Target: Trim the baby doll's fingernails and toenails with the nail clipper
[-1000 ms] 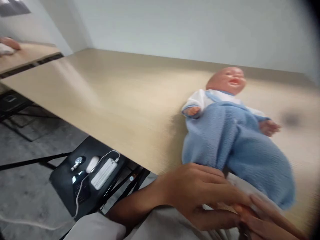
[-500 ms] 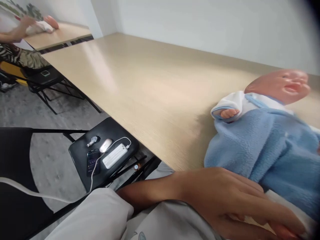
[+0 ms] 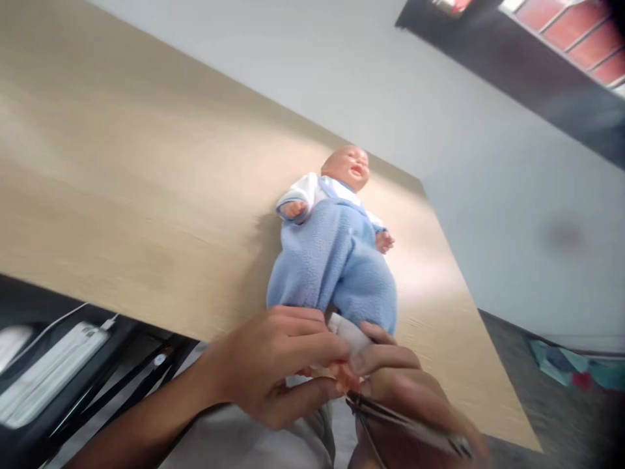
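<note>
A baby doll [image 3: 336,254] in blue fleece trousers and a white top lies on its back on the wooden table [image 3: 146,215], head away from me. My left hand [image 3: 280,365] pinches the doll's small foot [image 3: 344,378] between thumb and fingers at the near edge. My right hand [image 3: 410,391] is closed around a metal nail clipper [image 3: 405,420], blurred, with its tip at the toes. Right-hand fingers also touch a white cloth cuff [image 3: 349,332] just above the foot. The doll's other foot is hidden.
On a black chair [image 3: 122,371] at lower left lies a white power bank [image 3: 53,371] with a cable [image 3: 53,319]. A wall [image 3: 293,71] runs along the far side of the table. Teal items [image 3: 571,365] rest on the floor at right.
My view has swung right, bringing the doll to the middle and my right hand with the nail clipper into sight. My left hand stays at the doll's foot.
</note>
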### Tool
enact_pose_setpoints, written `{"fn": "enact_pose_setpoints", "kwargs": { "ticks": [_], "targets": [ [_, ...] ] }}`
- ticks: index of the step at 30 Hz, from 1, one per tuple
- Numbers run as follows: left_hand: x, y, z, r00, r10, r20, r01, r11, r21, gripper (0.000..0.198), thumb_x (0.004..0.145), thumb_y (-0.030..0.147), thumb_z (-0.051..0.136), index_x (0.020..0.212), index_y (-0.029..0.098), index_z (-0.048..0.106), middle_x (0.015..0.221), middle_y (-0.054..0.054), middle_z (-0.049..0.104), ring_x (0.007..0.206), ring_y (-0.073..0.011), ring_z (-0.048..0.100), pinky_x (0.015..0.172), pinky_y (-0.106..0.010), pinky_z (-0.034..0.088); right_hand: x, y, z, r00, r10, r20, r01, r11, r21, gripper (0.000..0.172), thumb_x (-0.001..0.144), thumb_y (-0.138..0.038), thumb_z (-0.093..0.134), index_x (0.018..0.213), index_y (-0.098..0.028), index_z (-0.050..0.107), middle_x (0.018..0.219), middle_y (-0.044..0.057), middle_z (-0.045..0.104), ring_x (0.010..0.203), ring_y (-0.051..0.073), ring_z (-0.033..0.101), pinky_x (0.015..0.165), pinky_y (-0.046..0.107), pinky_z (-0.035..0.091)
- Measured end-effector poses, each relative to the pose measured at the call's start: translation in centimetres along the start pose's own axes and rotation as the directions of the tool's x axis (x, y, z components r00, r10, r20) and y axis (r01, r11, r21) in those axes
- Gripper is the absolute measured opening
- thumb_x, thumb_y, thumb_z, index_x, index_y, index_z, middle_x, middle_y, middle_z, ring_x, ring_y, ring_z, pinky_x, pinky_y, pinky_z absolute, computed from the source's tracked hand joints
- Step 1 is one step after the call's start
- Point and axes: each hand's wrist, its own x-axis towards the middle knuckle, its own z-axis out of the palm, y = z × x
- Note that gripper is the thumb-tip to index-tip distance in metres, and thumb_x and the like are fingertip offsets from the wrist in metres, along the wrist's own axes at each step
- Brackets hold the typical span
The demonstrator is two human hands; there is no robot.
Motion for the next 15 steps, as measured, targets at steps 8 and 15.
{"fn": "enact_pose_setpoints", "kwargs": {
  "ticks": [8, 15],
  "targets": [
    [-0.01, 0.35, 0.17, 1.000, 0.001, -0.007, -0.001, 0.999, -0.051, 0.005, 0.091, 0.016, 0.052, 0.095, 0.016, 0.056, 0.075, -0.002, 0.058, 0.067, -0.0140, 0.049, 0.066, -0.026, 0.042, 0.29, -0.15, 1.29, 0.972, -0.028, -0.231, 0.085, 0.967, 0.242, 0.043, 0.087, -0.037, 0.076, 0.119, -0.013, 0.060, 0.079, 0.003, 0.071, 0.078, 0.019, 0.068, 0.086, 0.041, 0.059],
    [-0.04, 0.32, -0.06, 0.999, -0.011, 0.044, 0.013, 0.999, -0.053, 0.006, 0.094, 0.014, 0.046, 0.093, 0.016, 0.052, 0.077, -0.002, 0.055, 0.069, -0.0144, 0.046, 0.065, -0.027, 0.038, 0.54, 0.07, 0.76, 0.990, -0.086, -0.108, 0.104, 0.979, 0.176, 0.034, 0.089, -0.029, 0.073, 0.117, -0.016, 0.060, 0.092, 0.006, 0.067, 0.088, 0.019, 0.067, 0.081, 0.037, 0.060]
  ]
}}
